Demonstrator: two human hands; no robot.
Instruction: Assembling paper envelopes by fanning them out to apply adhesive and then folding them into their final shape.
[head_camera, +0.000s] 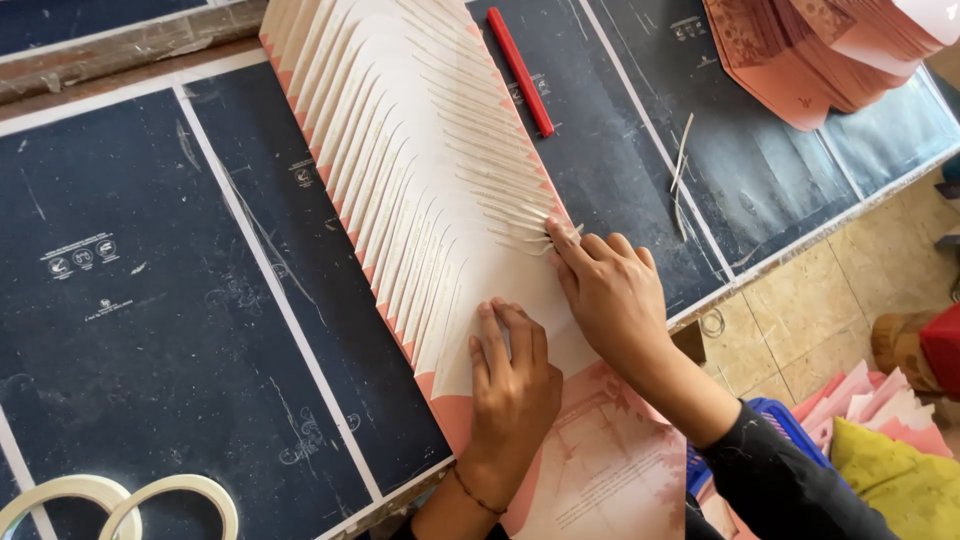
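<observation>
On bench (120, 300), fanned card stack (420, 170) runs diagonally. Left hand (510, 385) flat on stack's near end, right hand (605, 290) fingertips pressing its right edge; neither gripping. Red pen (520, 70) right of stack, tape rolls (120, 500) far left.

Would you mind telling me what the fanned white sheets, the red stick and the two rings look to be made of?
The fanned sheets under both hands look like matte printed card: thin, crisp edges, pink undersides. The red stick seems smooth plastic or painted wood; I cannot tell which. The two rings look like off-white tape rolls, probably paper-backed.
</observation>
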